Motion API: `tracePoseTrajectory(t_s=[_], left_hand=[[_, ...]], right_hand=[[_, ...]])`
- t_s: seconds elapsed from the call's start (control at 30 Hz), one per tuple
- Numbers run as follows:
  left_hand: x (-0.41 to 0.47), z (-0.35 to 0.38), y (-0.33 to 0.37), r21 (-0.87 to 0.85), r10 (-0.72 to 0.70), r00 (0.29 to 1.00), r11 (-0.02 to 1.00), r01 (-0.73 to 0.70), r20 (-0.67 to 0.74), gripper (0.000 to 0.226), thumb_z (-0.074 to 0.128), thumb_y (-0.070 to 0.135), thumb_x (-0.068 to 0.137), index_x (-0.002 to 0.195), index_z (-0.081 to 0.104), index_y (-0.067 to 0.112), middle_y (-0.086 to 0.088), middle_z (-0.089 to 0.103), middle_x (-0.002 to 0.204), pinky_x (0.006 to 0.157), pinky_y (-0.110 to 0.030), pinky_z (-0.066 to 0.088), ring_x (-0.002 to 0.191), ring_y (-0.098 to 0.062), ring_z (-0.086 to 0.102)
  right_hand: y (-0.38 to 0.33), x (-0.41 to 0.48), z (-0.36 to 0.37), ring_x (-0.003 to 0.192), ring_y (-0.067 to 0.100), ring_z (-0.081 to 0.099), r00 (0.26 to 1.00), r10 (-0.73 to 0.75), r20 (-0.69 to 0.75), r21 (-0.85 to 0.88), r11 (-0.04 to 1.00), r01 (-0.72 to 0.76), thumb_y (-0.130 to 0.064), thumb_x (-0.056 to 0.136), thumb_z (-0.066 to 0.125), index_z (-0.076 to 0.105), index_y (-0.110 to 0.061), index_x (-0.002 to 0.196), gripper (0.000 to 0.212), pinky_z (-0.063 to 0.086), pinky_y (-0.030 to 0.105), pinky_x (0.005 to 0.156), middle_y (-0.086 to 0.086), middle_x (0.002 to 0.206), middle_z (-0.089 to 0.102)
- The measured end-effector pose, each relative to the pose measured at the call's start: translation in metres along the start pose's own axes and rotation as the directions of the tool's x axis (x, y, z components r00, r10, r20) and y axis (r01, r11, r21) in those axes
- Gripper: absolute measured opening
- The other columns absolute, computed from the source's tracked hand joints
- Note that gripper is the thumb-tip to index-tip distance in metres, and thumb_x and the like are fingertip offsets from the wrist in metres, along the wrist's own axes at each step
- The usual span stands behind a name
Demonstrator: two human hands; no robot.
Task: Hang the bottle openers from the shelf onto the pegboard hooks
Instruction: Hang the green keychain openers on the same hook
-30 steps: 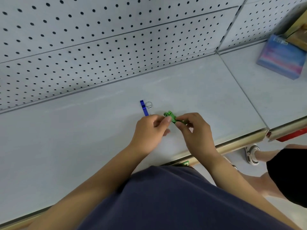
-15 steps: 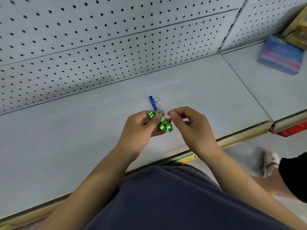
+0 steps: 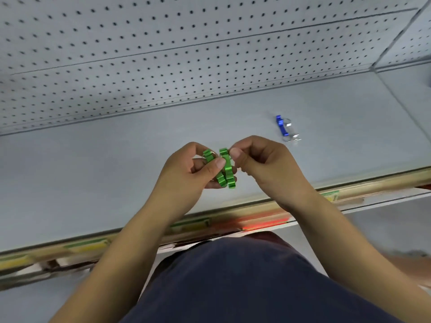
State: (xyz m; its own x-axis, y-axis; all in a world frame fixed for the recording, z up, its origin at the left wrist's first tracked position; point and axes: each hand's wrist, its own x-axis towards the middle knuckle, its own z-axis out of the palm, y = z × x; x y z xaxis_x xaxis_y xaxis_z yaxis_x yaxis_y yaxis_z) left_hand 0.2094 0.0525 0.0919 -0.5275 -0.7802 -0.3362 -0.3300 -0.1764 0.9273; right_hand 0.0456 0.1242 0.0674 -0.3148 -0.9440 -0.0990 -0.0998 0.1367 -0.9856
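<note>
Yellow-green labels (image 3: 190,226) and a red tag (image 3: 264,223) along a gold rail (image 3: 384,181)

Two green bottle openers (image 3: 227,165) are held side by side above the grey shelf (image 3: 105,164), near its front edge. The left hand (image 3: 186,176) grips them, thumb pressed across their faces and fingers curled behind. The right hand (image 3: 263,164) pinches the upper end of the right-hand opener between thumb and forefinger. A blue bottle opener (image 3: 281,125) lies flat on the shelf, to the right of the hands and apart from them, midway between the front and back edges, with silver key rings (image 3: 291,136) touching it. The pegboard (image 3: 163,66) rises from the shelf's back edge. Yellow and green labels (image 3: 93,245) line the front rail.
</note>
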Motion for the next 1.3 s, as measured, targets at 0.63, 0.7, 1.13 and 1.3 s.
tracePoseTrajectory(t_s=[0.63, 0.7, 1.13, 1.3], left_hand=[[-0.069, -0.136, -0.019, -0.050, 0.185, 0.965, 0.979, -0.197, -0.187, 0.026, 0.046, 0.019, 0.107, 0.127, 0.057, 0.030, 0.001, 0.073, 0.081, 0.052, -0.023, 0.046, 0.056, -0.017, 0.061], [-0.070, -0.143, -0.017, -0.068, 0.203, 0.960, 0.973, -0.219, -0.192, 0.024, 0.048, 0.016, 0.106, 0.125, 0.058, 0.027, 0.001, 0.074, 0.092, 0.051, -0.023, 0.043, 0.055, -0.018, 0.061], [-0.074, -0.179, 0.025, -0.047, 0.415, 0.867, 0.895, -0.443, -0.276, 0.012, 0.056, 0.016, 0.102, 0.106, 0.067, 0.018, 0.007, 0.079, 0.095, 0.072, -0.021, 0.056, 0.087, -0.013, 0.074], [-0.083, -0.189, 0.047, -0.099, 0.478, 0.796, 0.832, -0.546, -0.371, 0.017, 0.059, 0.021, 0.100, 0.116, 0.055, 0.026, 0.007, 0.079, 0.094, 0.075, -0.017, 0.055, 0.083, -0.015, 0.075]], right_hand=[[-0.069, -0.016, 0.122, 0.092, 0.031, 0.071, 0.978, -0.200, -0.065, 0.028, 0.979, 0.202, -0.015, 0.086, 0.078, 0.078, -0.012, 0.094, 0.009, 0.057, 0.043, 0.084, 0.004, 0.092, 0.079], [-0.076, -0.014, 0.129, 0.091, 0.028, 0.072, 0.973, -0.213, -0.085, 0.030, 0.976, 0.216, -0.012, 0.086, 0.077, 0.077, -0.011, 0.094, 0.008, 0.058, 0.040, 0.086, 0.004, 0.092, 0.078], [-0.143, -0.007, 0.151, 0.080, 0.015, 0.070, 0.908, -0.399, -0.130, -0.051, 0.917, 0.396, -0.011, 0.087, 0.076, 0.074, -0.024, 0.096, 0.016, 0.060, 0.036, 0.086, -0.005, 0.084, 0.074], [-0.177, -0.005, 0.159, 0.081, 0.020, 0.072, 0.852, -0.514, -0.100, -0.069, 0.858, 0.510, -0.010, 0.086, 0.077, 0.071, -0.020, 0.100, 0.018, 0.059, 0.031, 0.081, 0.000, 0.085, 0.075]])
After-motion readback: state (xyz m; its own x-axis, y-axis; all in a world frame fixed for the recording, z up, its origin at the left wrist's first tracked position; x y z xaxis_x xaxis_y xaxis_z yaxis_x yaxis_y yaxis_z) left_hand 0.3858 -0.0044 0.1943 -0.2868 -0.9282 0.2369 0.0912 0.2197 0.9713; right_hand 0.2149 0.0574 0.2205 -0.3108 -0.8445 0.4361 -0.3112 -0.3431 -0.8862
